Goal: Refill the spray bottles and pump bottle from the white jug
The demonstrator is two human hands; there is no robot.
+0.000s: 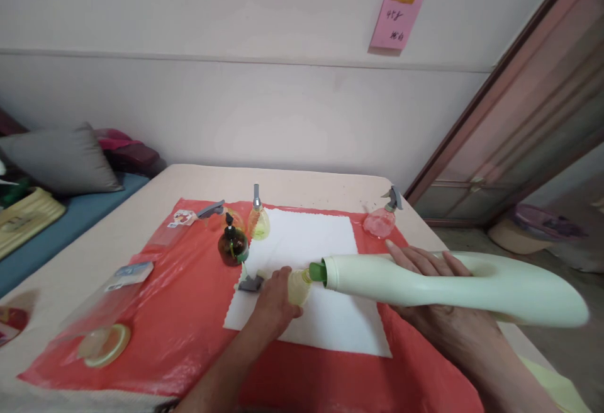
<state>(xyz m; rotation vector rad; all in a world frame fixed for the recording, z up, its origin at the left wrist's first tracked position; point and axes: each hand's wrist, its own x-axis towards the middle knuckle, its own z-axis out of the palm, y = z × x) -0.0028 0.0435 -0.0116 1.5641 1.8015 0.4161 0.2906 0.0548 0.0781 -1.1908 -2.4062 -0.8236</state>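
Observation:
My right hand point(419, 260) is wrapped round the handle of a large pale green jug point(528, 287), which lies almost level in the air with its mouth to the left. A green spout point(318, 272) juts from that mouth. My left hand point(278, 296) grips a small clear, yellowish bottle point(299, 287) over a white sheet point(325, 331). The bottle's neck meets the spout; whether liquid flows between them I cannot tell. Beside my left hand, a loose grey spray head point(251, 283) lies on the sheet.
A dark pump bottle point(233, 248) and a yellow spray bottle point(258, 223) stand left of the sheet; a pink spray bottle point(380, 221) stands back right. Red plastic point(189, 312) covers the table. A round lid point(107, 345) lies front left. A wall point(283, 117) rises behind.

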